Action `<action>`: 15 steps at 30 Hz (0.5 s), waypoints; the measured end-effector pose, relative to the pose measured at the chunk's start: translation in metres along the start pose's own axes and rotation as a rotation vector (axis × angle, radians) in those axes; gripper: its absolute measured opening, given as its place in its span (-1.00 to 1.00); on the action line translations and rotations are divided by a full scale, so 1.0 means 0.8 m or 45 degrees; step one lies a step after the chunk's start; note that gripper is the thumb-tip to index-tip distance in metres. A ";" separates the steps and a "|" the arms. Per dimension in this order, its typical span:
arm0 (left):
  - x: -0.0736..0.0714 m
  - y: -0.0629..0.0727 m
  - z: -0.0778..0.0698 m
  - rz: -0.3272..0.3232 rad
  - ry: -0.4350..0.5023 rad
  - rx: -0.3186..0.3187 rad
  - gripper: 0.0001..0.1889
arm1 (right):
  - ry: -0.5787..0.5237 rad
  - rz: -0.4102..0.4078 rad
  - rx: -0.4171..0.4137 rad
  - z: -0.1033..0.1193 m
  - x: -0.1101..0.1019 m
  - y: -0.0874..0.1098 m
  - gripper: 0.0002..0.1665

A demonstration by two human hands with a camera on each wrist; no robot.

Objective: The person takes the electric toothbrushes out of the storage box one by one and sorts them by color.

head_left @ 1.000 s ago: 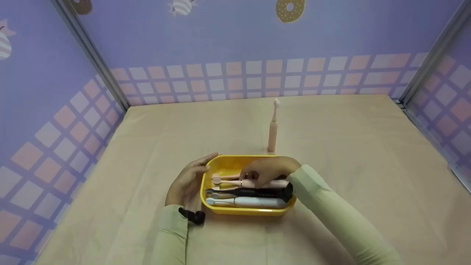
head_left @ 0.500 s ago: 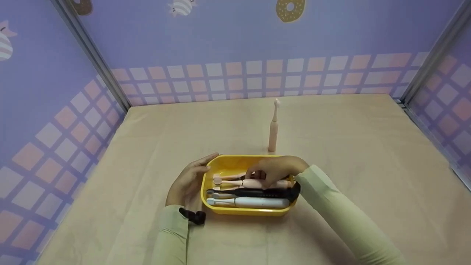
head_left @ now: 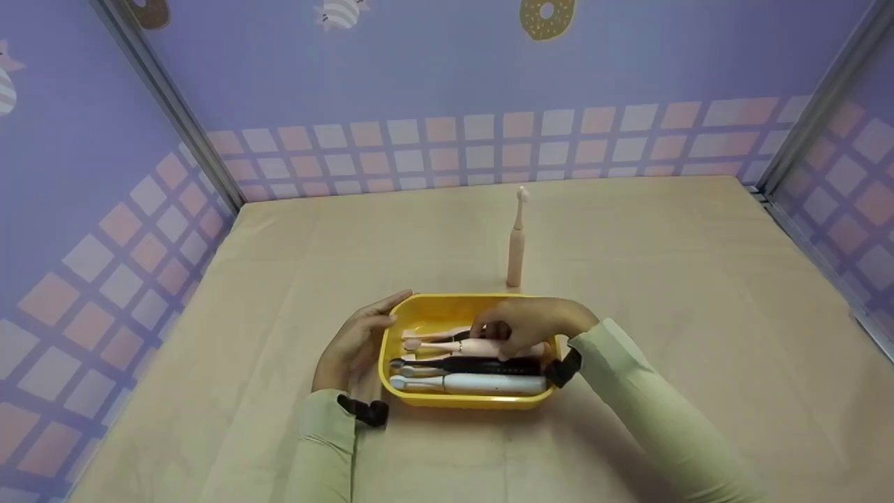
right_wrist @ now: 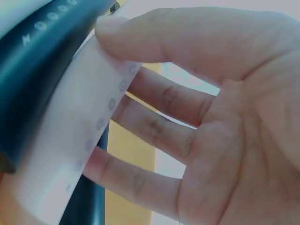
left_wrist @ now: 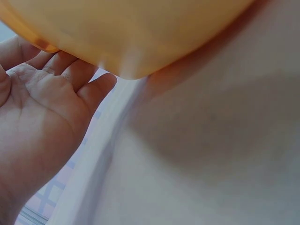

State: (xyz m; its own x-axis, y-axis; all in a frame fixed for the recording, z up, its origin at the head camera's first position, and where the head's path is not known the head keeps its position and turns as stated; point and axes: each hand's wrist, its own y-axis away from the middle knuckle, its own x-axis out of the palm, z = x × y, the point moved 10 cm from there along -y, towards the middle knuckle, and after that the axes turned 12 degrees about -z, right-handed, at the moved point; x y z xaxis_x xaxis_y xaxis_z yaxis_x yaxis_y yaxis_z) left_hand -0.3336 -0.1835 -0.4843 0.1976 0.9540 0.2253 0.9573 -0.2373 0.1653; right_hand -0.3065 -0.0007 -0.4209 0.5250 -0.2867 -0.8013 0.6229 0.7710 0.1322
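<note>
A yellow tray (head_left: 447,312) is set on a table spread with cream cloth (head_left: 663,279), wide stretches of which are left at both sides. The tray's left end is touched from outside by the left hand (head_left: 353,342), its fingers extended near the far corner. Inside, a white toothbrush (head_left: 494,383) is laid along the near edge, with a black toothbrush (head_left: 489,366) beside it. Next in line, a pink toothbrush (head_left: 478,348) is pinched between thumb and fingertips of the right hand (head_left: 534,321); whether it is lifted cannot be told. Bare room is left along the far inner wall. Just beyond that rim, an upright toothbrush (head_left: 516,251), also pink, is stood.
</note>
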 end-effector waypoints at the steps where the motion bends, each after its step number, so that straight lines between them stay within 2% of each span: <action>1: 0.000 0.000 0.000 0.000 0.005 -0.003 -0.44 | -0.001 -0.012 -0.017 0.001 -0.001 0.001 -0.58; 7: 0.001 0.002 0.001 -0.008 0.026 -0.023 -0.44 | -0.026 -0.089 -0.083 0.000 -0.007 0.006 -0.54; 15: -0.001 0.000 0.001 -0.030 0.031 -0.031 -0.44 | -0.091 -0.160 -0.113 -0.001 -0.016 0.011 -0.52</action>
State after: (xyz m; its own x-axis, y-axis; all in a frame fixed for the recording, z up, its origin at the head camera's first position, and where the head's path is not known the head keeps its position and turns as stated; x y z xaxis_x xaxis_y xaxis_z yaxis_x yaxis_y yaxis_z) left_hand -0.3332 -0.1843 -0.4855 0.1694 0.9547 0.2446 0.9561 -0.2194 0.1942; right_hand -0.3082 0.0107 -0.4097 0.4884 -0.4214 -0.7641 0.6344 0.7727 -0.0207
